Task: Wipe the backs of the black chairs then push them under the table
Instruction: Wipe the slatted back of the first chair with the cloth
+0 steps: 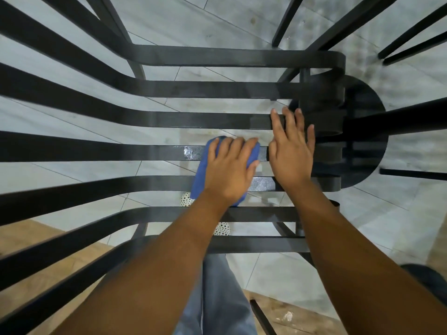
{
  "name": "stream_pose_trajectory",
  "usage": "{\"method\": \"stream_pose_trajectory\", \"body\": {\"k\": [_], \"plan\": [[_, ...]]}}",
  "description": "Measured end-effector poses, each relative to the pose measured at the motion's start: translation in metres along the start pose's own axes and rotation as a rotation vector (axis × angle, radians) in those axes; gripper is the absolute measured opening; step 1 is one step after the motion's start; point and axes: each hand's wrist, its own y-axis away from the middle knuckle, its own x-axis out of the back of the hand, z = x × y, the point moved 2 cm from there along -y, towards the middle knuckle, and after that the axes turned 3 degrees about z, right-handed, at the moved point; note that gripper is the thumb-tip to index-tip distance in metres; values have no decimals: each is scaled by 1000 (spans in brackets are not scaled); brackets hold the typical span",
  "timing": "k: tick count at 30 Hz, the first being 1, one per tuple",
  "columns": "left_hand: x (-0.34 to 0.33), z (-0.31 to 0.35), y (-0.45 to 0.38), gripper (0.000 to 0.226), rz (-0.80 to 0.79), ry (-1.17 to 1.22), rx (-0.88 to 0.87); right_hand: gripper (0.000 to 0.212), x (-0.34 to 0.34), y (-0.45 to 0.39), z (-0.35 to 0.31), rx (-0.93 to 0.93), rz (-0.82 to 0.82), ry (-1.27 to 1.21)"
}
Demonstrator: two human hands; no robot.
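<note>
Your left hand presses a blue cloth onto the black chair slats, fingers curled over it, while at its 3 o'clock your right hand rests flat, fingers spread.

Cloth on chair slats; floor beneath

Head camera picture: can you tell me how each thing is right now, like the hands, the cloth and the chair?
Left hand: fingers curled over the cloth, pressing it on a slat.
Right hand: flat, fingers straight, resting on the slats.
Blue folded cloth: bunched under the left hand.
Black slatted chair: shiny wet patches beside the cloth.
</note>
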Motion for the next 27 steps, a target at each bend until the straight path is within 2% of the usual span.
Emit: {"method": "stream_pose_trajectory", "body": {"k": [7, 11, 14, 19, 21, 24, 27], "plan": [[33, -109, 34, 46, -50, -80, 205, 58, 3, 0, -1, 0, -48, 32], [32, -95, 35, 43, 84, 88, 371, 53, 4, 0, 1, 13, -82, 35], [19, -49, 35, 42, 111, 185, 243, 54, 3, -1, 1, 15, -86, 41], [6, 25, 24, 40, -10, 407, 31, 56, -1, -2, 3, 8, -71, 36], [18, 18, 28, 39, 0, 487, 76, 55, -3, -2, 3, 16, -57, 45], [54, -13, 49, 36, 106, 520, 257, 56, 0, -1, 2, 13, -38, 58], [89, -30, 73, 38, 184, 321, 146, 53, -1, -1, 1, 7, -72, 69]]}}
